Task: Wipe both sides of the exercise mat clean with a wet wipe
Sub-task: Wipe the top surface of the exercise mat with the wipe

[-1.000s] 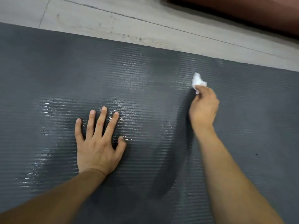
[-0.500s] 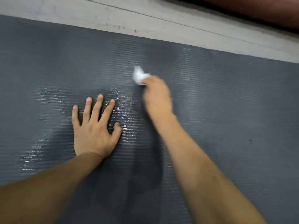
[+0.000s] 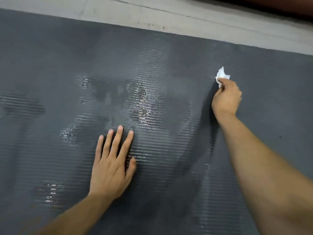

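A dark grey ribbed exercise mat (image 3: pixel 50 73) lies flat and fills most of the head view. Wet shiny streaks cover its middle. My left hand (image 3: pixel 111 163) rests flat on the mat with straight, spread fingers, just below the wet patch. My right hand (image 3: pixel 226 97) is stretched out to the right and grips a crumpled white wet wipe (image 3: pixel 221 76), pressing it against the mat. Most of the wipe is hidden inside the fingers; only a tuft sticks out above them.
A light tiled floor (image 3: pixel 186 16) runs along the mat's far edge. A dark reddish-brown piece of furniture (image 3: pixel 271 4) stands beyond it at the top right. The mat continues past the left, right and bottom edges of the view.
My right hand swept the wipe left to the mat's middle, then back to the right. My left hand stayed flat on the mat. The wet sheen in the middle has spread.
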Action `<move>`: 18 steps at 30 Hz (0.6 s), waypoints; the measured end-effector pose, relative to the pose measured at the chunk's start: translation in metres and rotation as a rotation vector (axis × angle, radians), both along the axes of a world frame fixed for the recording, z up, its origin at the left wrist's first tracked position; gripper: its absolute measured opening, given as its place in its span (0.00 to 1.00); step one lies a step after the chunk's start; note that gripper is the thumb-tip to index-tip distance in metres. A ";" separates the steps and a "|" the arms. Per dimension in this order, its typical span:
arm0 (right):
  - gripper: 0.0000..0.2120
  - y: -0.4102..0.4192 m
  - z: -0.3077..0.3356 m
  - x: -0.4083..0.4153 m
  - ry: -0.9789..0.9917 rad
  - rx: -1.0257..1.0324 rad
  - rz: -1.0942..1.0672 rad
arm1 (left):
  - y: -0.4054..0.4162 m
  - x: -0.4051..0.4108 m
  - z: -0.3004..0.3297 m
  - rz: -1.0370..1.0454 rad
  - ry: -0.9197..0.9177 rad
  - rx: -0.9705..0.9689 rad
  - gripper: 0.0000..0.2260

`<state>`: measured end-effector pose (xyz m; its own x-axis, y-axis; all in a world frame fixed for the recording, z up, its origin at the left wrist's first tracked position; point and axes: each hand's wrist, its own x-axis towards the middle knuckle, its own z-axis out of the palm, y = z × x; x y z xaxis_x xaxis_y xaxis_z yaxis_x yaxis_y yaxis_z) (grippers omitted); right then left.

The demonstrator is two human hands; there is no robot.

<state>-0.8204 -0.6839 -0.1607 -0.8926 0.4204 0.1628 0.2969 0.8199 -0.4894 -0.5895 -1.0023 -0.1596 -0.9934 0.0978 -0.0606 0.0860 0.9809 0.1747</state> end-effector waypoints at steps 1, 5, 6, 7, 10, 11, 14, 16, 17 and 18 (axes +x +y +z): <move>0.18 -0.008 0.002 -0.002 -0.011 -0.019 -0.074 | -0.004 0.015 -0.001 -0.013 -0.022 -0.015 0.31; 0.19 -0.055 0.003 -0.012 0.049 -0.098 -0.197 | -0.004 0.011 -0.009 0.006 -0.050 -0.028 0.32; 0.18 -0.076 0.004 -0.011 0.053 -0.125 -0.177 | -0.003 0.010 -0.008 0.005 -0.051 -0.026 0.32; 0.18 -0.100 0.007 -0.008 0.053 -0.160 -0.128 | -0.002 0.012 -0.008 0.001 -0.047 -0.019 0.33; 0.19 -0.195 0.014 0.007 0.073 -0.286 0.223 | -0.005 0.013 -0.010 -0.009 -0.048 -0.027 0.33; 0.20 -0.228 0.015 0.016 0.042 -0.289 0.405 | -0.005 0.012 -0.010 -0.006 -0.047 -0.024 0.33; 0.20 -0.271 0.007 0.036 -0.069 -0.085 0.817 | -0.004 0.012 -0.011 -0.011 -0.030 -0.019 0.33; 0.20 -0.228 -0.004 0.028 0.026 -0.009 0.795 | -0.005 0.012 -0.009 -0.011 -0.040 -0.022 0.33; 0.21 -0.196 -0.005 0.026 0.071 0.045 0.723 | -0.006 0.012 -0.010 -0.005 -0.028 -0.029 0.33; 0.20 -0.158 -0.008 0.025 0.099 0.120 0.613 | -0.005 0.012 -0.009 -0.004 -0.035 -0.031 0.33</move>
